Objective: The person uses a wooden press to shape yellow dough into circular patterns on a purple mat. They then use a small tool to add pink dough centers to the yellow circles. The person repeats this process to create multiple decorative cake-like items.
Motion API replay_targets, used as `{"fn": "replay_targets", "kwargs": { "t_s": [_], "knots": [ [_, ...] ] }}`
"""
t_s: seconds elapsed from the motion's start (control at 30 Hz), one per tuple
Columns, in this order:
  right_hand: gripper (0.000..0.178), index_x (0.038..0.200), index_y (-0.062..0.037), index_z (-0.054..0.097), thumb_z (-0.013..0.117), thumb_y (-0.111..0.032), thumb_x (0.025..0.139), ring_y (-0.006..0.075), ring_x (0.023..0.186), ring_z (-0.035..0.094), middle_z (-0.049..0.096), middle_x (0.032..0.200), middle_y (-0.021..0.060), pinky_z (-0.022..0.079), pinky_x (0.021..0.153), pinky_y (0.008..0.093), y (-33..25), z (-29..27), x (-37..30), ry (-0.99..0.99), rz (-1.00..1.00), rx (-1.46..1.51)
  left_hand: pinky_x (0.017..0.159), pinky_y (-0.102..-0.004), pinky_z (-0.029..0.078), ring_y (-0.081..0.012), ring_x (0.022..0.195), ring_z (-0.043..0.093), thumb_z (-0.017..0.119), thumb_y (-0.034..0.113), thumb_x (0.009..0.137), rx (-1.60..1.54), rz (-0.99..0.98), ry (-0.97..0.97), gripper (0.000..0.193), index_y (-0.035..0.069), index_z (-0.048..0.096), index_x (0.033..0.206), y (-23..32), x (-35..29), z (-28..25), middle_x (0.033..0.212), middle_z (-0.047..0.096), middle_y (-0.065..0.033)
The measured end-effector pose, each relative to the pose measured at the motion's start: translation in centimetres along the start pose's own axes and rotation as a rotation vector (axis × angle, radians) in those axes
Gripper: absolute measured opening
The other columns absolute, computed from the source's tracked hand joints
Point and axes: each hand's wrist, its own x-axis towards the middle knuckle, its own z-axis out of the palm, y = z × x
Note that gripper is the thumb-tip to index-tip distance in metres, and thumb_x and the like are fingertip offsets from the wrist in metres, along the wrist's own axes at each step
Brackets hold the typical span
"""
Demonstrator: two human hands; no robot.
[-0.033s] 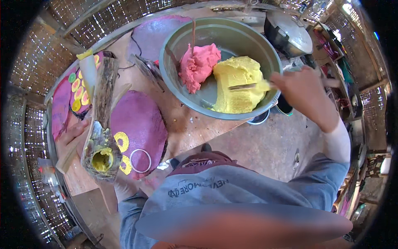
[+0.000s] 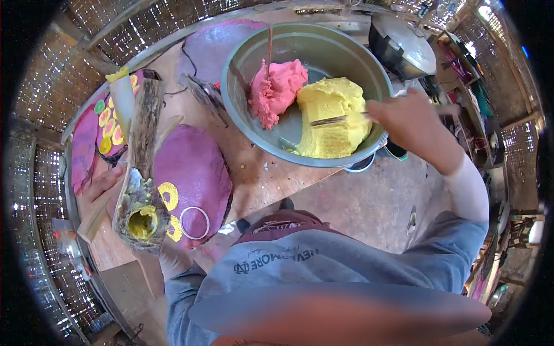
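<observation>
My right hand (image 2: 408,118) is closed round the handle of a flat-bladed tool, like a knife or spatula (image 2: 329,121). Its blade lies against a big yellow dough lump (image 2: 337,138) in a wide grey-green basin (image 2: 229,106). Beside the yellow lump sits pink dough (image 2: 280,86), with a thin stick (image 2: 269,49) upright in it. On the left, my left hand (image 2: 101,187) grips a rough wooden press (image 2: 144,118), partly hidden behind it. Yellow dough shows in the press's round opening (image 2: 142,224).
A purple round board (image 2: 193,158) carries yellow dough rings (image 2: 168,196) and a white ring (image 2: 194,223). Pink-and-yellow dough pieces (image 2: 104,118) lie on another purple sheet at far left. A lidded pot (image 2: 404,49) stands behind the basin. Shelves (image 2: 479,115) line the right.
My right hand has moved slightly left, and the blade has slid a little left across the yellow dough. My left hand and the press look the same.
</observation>
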Motion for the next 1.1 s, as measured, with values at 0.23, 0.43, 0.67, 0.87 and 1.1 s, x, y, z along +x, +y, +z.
{"fn": "replay_targets", "kwargs": {
  "t_s": [0.23, 0.43, 0.67, 0.87, 1.1],
  "knots": [
    [0.011, 0.076, -0.0152, 0.066, 0.058, -0.022, 0.073, 0.0265, 0.058, 0.062, 0.061, 0.060, 0.0080, 0.048, 0.056, 0.0387, 1.0, 7.6, 5.3, -0.194, -0.288, 0.071, 0.070, -0.0291, 0.047, -0.0193, 0.077, 0.058, 0.068, 0.010, 0.073, 0.087, -0.010, 0.009, 0.020, 0.002, 0.058, 0.089, 0.3, -2.7, 0.6, 0.088, 0.057, -0.0098],
    [0.012, 0.077, -0.0148, 0.066, 0.057, -0.022, 0.074, 0.0277, 0.062, 0.063, 0.062, 0.065, 0.0086, 0.049, 0.057, 0.0389, 0.3, 8.0, 3.6, -0.231, -0.253, 0.250, 0.068, -0.0297, 0.047, -0.0195, 0.075, 0.058, 0.067, 0.009, 0.073, 0.084, 0.007, -0.017, 0.017, 0.001, 0.059, 0.086, 0.0, -2.2, 1.6, 0.087, 0.058, -0.0103],
    [0.015, 0.082, -0.0158, 0.067, 0.054, -0.024, 0.079, 0.0291, 0.064, 0.062, 0.064, 0.069, 0.0085, 0.050, 0.058, 0.0394, -2.0, 4.2, 0.8, -0.371, -0.039, 0.345, 0.065, -0.0304, 0.048, -0.0197, 0.073, 0.059, 0.067, 0.008, 0.073, 0.010, 0.059, -0.091, 0.013, 0.001, 0.060, 0.082, 0.0, -0.6, 3.8, 0.085, 0.059, -0.0108],
    [0.019, 0.093, -0.0180, 0.067, 0.056, -0.025, 0.079, 0.0285, 0.060, 0.061, 0.062, 0.067, 0.0100, 0.048, 0.054, 0.0388, -3.3, 2.3, -3.2, -0.158, 0.139, 0.539, 0.063, -0.0310, 0.048, -0.0198, 0.071, 0.059, 0.066, 0.007, 0.073, -0.075, 0.120, -0.200, 0.011, 0.001, 0.060, 0.079, 0.1, 0.7, 6.0, 0.083, 0.060, -0.0112],
    [0.020, 0.094, -0.0156, 0.066, 0.058, -0.027, 0.080, 0.0297, 0.056, 0.060, 0.060, 0.063, 0.0108, 0.046, 0.052, 0.0395, -6.6, -5.8, -1.6, 0.163, 0.165, 0.628, 0.058, -0.0286, 0.046, -0.0157, 0.070, 0.058, 0.065, 0.008, 0.074, -0.185, 0.151, -0.473, 0.010, 0.002, 0.058, 0.077, -3.5, 3.0, 7.8, 0.079, 0.058, -0.0089]
  ]
}}
